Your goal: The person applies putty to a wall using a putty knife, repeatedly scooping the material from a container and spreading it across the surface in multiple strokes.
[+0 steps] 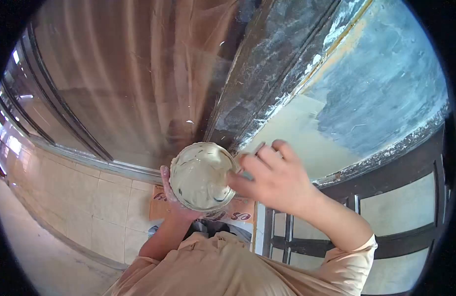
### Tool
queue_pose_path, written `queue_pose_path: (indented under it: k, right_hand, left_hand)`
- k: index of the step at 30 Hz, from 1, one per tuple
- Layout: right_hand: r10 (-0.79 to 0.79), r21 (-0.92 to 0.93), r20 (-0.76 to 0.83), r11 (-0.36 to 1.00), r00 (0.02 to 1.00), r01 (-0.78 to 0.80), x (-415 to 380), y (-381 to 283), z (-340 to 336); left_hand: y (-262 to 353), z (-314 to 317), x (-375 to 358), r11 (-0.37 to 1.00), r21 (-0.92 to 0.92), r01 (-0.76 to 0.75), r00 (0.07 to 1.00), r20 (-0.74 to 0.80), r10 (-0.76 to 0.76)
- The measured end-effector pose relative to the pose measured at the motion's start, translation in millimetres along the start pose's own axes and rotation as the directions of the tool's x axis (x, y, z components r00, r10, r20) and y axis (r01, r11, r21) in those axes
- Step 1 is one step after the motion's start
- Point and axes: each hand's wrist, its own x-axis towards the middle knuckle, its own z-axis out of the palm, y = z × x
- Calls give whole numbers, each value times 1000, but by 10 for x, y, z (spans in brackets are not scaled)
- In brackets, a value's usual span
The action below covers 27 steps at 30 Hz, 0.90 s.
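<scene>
My left hand (171,190) is wrapped around the left side and underside of a round tub of putty (203,177), holding it in front of my chest. Pale cream paste coats the inside of the tub, and its rim is crusted. At the tub's right rim, my right hand (275,177) has curled fingers, with the thumb over the rim and blurred. Whatever it grips is too smeared to make out. Beyond it, a blue-grey wall (381,93) carries a fresh cream patch of putty (292,123) in its lower left corner.
A dark wooden frame (272,64) spattered with white runs beside the wall, next to a glass pane with brown curtain (139,74) behind. A dark panelled door (396,217) stands at right. Printed cardboard (158,207) lies on the tiled floor (109,202) below me.
</scene>
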Motion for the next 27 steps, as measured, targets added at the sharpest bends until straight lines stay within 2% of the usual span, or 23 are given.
queue_pose_path:
  k: [1,2,8,9,11,12,14,15,16,18,20,22,23,24,25,26,27]
  right_hand:
    - [-57,-1,59,998,997,57,13,-36,-4]
    - [-111,-2,116,994,987,112,37,-69,3]
    - [-136,63,-43,988,990,139,176,-29,62]
    - [-136,88,-1,987,991,135,172,16,32]
    - [-145,112,74,984,987,136,144,46,62]
    - [-145,113,71,984,987,137,122,19,132]
    - [-223,101,93,972,970,214,111,-87,243]
    - [-216,60,86,976,973,211,139,-132,241]
    - [-214,60,86,976,973,210,164,-122,202]
    - [-116,125,-51,985,992,121,231,-73,131]
    - [-82,144,-58,986,995,90,201,-8,118]
    - [-110,149,127,985,986,90,141,27,117]
    - [-103,169,141,983,985,79,95,4,197]
    - [-101,167,142,983,985,76,99,-9,220]
    - [-73,150,121,987,990,55,117,-14,238]
    - [-46,133,98,991,994,33,130,-6,246]
    - [-20,101,70,995,997,12,146,28,201]
  left_hand:
    - [16,-50,-10,989,-136,62,998,-13,-65]
    - [20,-62,-36,989,-133,58,998,-14,-60]
    - [-14,94,-111,823,-564,62,996,87,-16]
    - [10,74,-108,824,-564,56,996,84,-11]
    - [70,21,-103,979,-188,80,988,-118,-103]
    - [72,27,-111,979,-186,78,988,-119,-102]
    - [52,55,-115,930,-353,98,974,224,-17]
    - [-54,-26,-158,849,-526,48,999,7,-52]
    - [-88,-73,-176,849,-526,49,999,7,-54]
    - [-112,-130,-200,755,-650,87,994,2,-113]
    - [-25,-82,-187,754,-648,107,992,14,-128]
    - [24,-6,-184,750,-650,123,990,25,-141]
    - [37,34,-187,989,-145,36,996,90,-23]
    - [37,54,-184,912,391,-123,977,209,42]
    - [10,49,-173,912,391,-122,977,211,40]
    - [-39,24,-157,978,-185,93,982,181,-59]
    - [-83,-16,-145,671,-694,262,965,211,-159]
